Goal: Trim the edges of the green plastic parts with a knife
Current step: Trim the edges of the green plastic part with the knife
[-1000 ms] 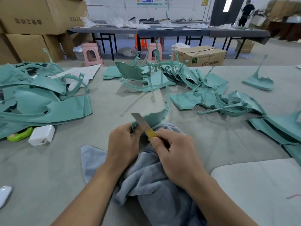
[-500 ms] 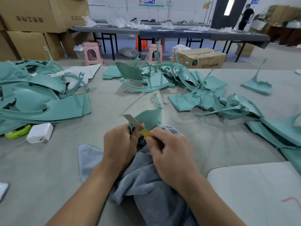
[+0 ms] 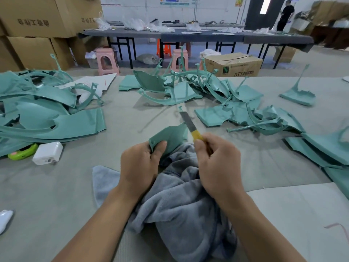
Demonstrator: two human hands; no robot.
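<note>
1. here the left hand [image 3: 140,163] pinches a small green plastic part [image 3: 170,138], thumb on its near face and fingers curled behind it, holding it up just above a crumpled grey towel [image 3: 181,201]
2. the right hand [image 3: 217,163] is curled round the yellow handle of a knife [image 3: 189,125], whose grey blade points up and away, lying along the right edge of the held part
3. both hands sit close together over the towel, which lies bunched on the grey surface [image 3: 56,195] beneath the forearms
4. well left of the left hand lies a heap of larger green parts [image 3: 47,114]; at its near edge are a white charger block [image 3: 47,153] and a lime green object [image 3: 22,152]
5. beyond the hands a second tangle of green parts [image 3: 188,87] spreads across the surface, running on to the right of the right hand
6. a lone green piece [image 3: 298,95] stands far to the right, apart from the rest
7. near the right forearm lies a pale flat pad [image 3: 302,214]
</note>
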